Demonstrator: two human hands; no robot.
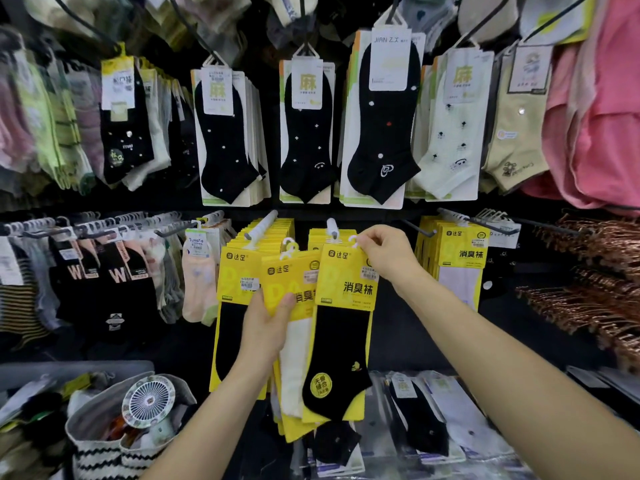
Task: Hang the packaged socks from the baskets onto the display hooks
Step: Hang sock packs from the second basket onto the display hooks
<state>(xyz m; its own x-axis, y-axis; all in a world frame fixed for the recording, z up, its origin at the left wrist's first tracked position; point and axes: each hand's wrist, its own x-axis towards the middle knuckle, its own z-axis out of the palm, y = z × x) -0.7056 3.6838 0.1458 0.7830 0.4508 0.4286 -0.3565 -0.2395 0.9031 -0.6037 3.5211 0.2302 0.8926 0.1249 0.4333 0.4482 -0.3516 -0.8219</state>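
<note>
The right hand (384,254) pinches in its grip the white hanger (353,240) of a black-sock pack (343,341), just beside the hook (331,226). Best to line the hanger's opening with the hook's tip, then slide it on (tilting risks a snag). The left hand (270,323) clasps spare packs (294,282) lower down.

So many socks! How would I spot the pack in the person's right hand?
Find the lower row of yellow packs under the big black socks. In the middle of it, the right hand pinches the white hook of one pack. Unlike the white-sock pack beside it in the left hand, it holds a black sock with a round yellow sticker.
</note>
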